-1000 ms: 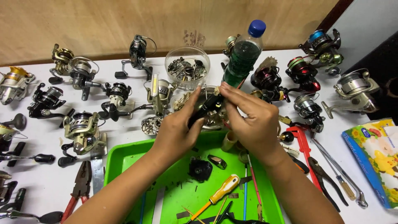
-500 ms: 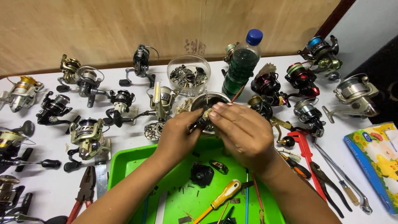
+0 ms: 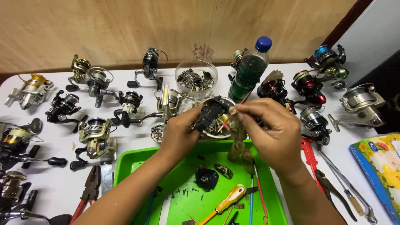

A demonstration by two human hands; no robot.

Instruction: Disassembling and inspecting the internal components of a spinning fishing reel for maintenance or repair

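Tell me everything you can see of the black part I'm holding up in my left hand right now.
The black reel body is a small, dark, plastic-looking housing with angular edges, its inner details too dim to read. It is held tilted above the far edge of the green tray, in front of a round bowl of small parts. The left hand grips it from below and the side with the fingers. The right hand meets it from the right, holding a thin red stick against it.
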